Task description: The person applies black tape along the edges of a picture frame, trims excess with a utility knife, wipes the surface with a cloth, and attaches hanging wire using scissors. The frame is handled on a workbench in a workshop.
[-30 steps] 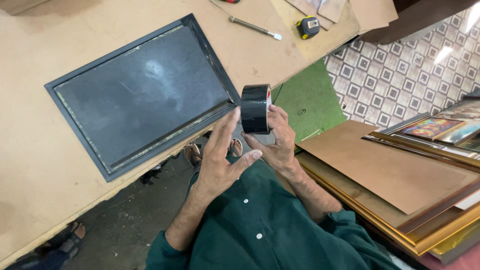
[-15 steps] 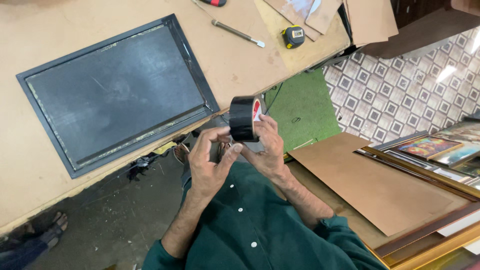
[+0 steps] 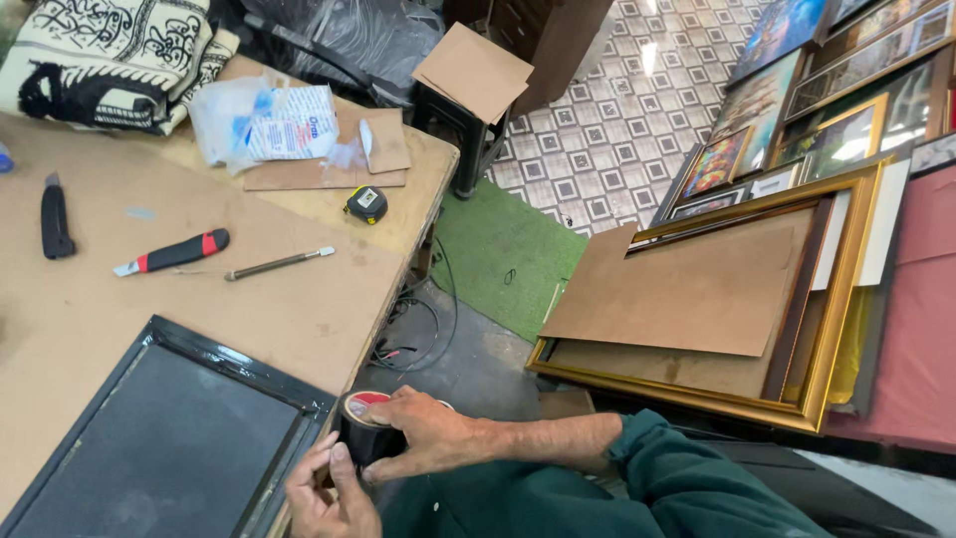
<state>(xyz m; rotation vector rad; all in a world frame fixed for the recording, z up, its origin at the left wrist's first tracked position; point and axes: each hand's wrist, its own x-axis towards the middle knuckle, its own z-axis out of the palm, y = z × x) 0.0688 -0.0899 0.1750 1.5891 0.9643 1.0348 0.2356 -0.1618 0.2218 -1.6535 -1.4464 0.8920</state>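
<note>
A black roll of tape (image 3: 370,434) with a red and white core sits between both hands at the bottom of the view, just off the table's edge. My right hand (image 3: 430,432), in a dark green sleeve, wraps over the roll from the right. My left hand (image 3: 331,495) comes up from below and its fingertips touch the roll's side. Right beside them, a black picture frame (image 3: 169,438) with a dark panel lies flat on the brown table (image 3: 90,309).
On the table lie a red and black utility knife (image 3: 174,251), a thin metal tool (image 3: 279,263), a yellow and black tape measure (image 3: 366,203), a black knife (image 3: 55,219) and plastic bags (image 3: 259,120). Gold frames (image 3: 797,389) and a brown backing board (image 3: 697,289) are stacked at the right.
The view has swung round, so the frame now lies at the lower left. Both hands stay on the tape roll, now low beside the frame's corner.
</note>
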